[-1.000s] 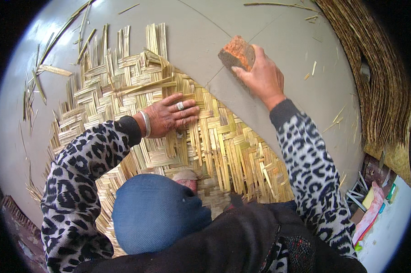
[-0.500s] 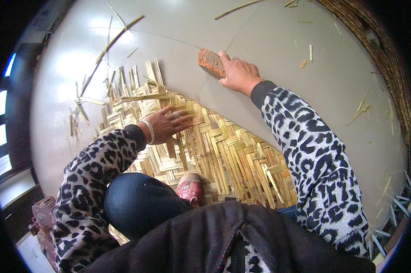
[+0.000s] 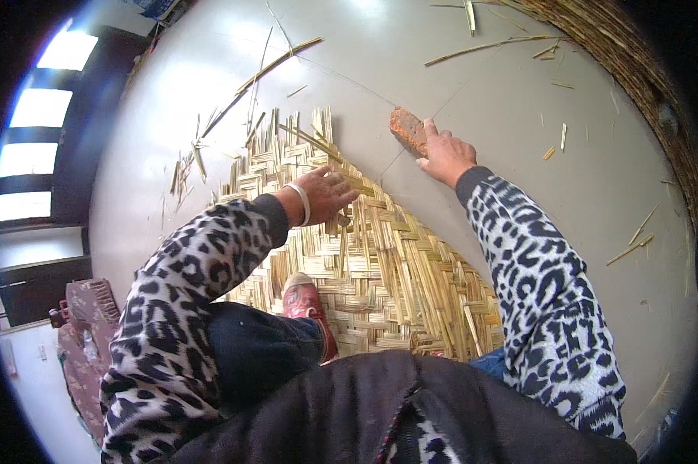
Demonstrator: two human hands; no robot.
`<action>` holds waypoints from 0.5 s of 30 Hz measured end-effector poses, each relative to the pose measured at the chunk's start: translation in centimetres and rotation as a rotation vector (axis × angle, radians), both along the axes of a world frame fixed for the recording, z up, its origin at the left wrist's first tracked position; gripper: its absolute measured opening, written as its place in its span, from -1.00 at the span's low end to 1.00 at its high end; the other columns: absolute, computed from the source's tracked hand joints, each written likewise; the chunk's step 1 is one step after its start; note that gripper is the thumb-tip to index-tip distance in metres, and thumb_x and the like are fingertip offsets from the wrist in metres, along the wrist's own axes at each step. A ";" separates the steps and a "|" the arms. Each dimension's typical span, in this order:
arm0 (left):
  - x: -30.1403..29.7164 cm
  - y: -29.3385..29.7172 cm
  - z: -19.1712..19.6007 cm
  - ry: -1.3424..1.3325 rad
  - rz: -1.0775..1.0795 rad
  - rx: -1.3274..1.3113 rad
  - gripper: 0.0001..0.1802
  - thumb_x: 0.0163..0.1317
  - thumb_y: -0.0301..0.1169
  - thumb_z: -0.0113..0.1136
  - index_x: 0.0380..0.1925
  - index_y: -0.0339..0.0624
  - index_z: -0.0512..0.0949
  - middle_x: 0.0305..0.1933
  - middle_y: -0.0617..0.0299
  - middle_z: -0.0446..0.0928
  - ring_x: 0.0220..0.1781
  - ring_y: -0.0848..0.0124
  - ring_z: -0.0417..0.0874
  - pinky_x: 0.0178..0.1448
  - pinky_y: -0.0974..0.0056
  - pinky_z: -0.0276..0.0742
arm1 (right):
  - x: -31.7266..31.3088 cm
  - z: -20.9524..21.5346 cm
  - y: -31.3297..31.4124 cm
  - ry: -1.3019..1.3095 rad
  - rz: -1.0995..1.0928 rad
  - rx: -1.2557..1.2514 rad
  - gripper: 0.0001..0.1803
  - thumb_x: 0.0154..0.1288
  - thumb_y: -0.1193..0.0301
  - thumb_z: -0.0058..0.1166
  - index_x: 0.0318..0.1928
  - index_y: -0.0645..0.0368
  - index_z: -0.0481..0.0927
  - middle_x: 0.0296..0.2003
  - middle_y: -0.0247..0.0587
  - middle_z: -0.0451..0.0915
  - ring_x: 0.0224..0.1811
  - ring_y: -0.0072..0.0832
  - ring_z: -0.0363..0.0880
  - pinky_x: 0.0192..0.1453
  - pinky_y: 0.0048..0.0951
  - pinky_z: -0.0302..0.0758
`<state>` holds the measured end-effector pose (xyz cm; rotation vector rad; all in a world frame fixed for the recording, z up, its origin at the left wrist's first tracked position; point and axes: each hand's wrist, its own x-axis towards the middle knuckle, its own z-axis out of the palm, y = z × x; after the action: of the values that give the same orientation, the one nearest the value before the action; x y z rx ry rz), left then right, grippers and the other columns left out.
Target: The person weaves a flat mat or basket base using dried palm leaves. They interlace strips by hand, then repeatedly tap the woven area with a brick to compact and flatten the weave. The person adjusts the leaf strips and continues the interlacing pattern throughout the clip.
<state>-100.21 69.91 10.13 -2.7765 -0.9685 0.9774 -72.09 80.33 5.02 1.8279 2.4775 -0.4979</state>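
A woven mat of pale split-cane strips (image 3: 364,278) lies on the floor under me, with loose strip ends sticking out along its far edge. My left hand (image 3: 322,195), a white bangle at its wrist, rests palm down over the mat's upper part with its fingers stretched out. A narrow strip shows just below its fingers. Past the mat's curved right edge, my right hand (image 3: 448,157) grips the near end of a reddish, rough brick (image 3: 407,130). The brick is at the floor, angled toward the far left.
Loose cane strips (image 3: 264,73) and scraps lie scattered on the grey floor (image 3: 534,155). A thick bundle of brown stalks (image 3: 627,62) curves along the far right. My red shoe (image 3: 302,298) stands on the mat. A maroon patterned object (image 3: 90,332) is at the left, below bright window panes (image 3: 35,131).
The whole view has shifted, so the scene sits farther right. My left foot has moved forward on the mat. A loose strip near my left hand now lies at another angle. The brick remains gripped.
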 end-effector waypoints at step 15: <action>-4.8 7.7 -3.3 -0.589 -0.074 -0.107 -0.72 0.28 -0.31 0.21 -0.07 -0.18 0.53 -0.18 0.17 0.67 -0.05 0.18 0.69 0.16 0.07 0.52 | -4.5 1.7 -1.2 0.381 0.262 0.199 -0.43 0.40 0.14 0.25 0.23 0.31 0.55 0.17 0.08 0.62 0.26 -0.03 0.56 0.37 -0.09 0.47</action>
<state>-105.00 77.64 6.78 -3.2356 -0.8618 0.1927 -76.58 79.18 6.68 1.5469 3.0637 -0.6588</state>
